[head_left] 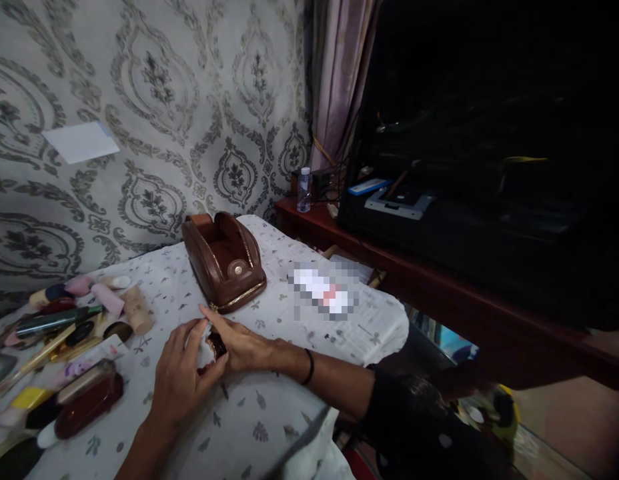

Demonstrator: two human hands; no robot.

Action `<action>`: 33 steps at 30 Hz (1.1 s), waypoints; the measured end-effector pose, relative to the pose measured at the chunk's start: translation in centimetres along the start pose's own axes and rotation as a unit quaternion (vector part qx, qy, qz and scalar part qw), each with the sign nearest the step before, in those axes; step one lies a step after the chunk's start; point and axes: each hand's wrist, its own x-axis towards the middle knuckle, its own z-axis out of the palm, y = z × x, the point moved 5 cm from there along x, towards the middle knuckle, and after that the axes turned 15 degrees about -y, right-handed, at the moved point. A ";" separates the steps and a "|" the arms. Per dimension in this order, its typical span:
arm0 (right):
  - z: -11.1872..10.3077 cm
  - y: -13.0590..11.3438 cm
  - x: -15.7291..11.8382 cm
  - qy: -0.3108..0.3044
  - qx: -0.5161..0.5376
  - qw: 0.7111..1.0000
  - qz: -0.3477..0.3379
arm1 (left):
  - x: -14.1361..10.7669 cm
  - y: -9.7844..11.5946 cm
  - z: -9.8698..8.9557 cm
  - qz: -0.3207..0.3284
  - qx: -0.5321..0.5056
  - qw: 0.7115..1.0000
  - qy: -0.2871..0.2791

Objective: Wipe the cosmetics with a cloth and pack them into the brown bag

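Observation:
My left hand (pixel 182 370) and my right hand (pixel 242 343) meet over the near part of the cloth-covered table. Between them is a small glossy dark-brown item (pixel 217 345) with a whitish, tissue-like piece (pixel 205 350) against it. My fingers cover most of both, so the item's kind is unclear. The left fingers curve around the white piece, and the right hand closes on the dark side. Just beyond my fingertips stands a brown leather toiletry bag (pixel 202 260), its top unzipped and gaping.
Many cosmetics lie at the left, including a dark-red bottle (pixel 89 407), a green tube (pixel 59 321) and a beige tube (pixel 137 311). A blurred-out white object (pixel 322 290) is right of the bag. A water bottle (pixel 304 191) stands on the red-brown desk (pixel 319 227).

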 end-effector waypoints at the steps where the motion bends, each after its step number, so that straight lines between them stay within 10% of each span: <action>1: 0.1 0.1 0.1 -0.001 0.002 1.000 0.002 | 0.0 0.1 0.0 0.006 0.001 1.000 -0.002; 20: -0.4 0.7 0.6 0.048 0.081 0.995 0.039 | -0.4 2.3 -1.3 0.158 0.024 0.981 0.113; 33: -0.5 -0.1 0.7 0.038 0.388 0.921 0.018 | -0.4 -1.2 0.1 -0.054 -0.152 0.985 0.053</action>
